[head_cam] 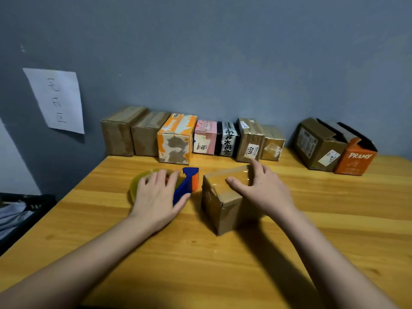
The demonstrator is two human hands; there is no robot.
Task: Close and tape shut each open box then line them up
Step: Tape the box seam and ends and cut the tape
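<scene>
Currently, the taping step is judged to be nearly complete on the brown box (223, 197), which stands near the middle of the tabletop (289, 253) with clear tape laid across its closed top. The tape is pressed down by the right hand (265, 188), whose fingers are spread flat and grip nothing. The tape dispenser (178, 186), just left of the box, is covered by the left hand (156, 197), fingers relaxed and resting on it. Seven sealed boxes (191, 139) are lined up along the wall. Two open boxes (334, 148) stand apart at the right. Next, the taped box is to be lifted and placed at the row's end.
</scene>
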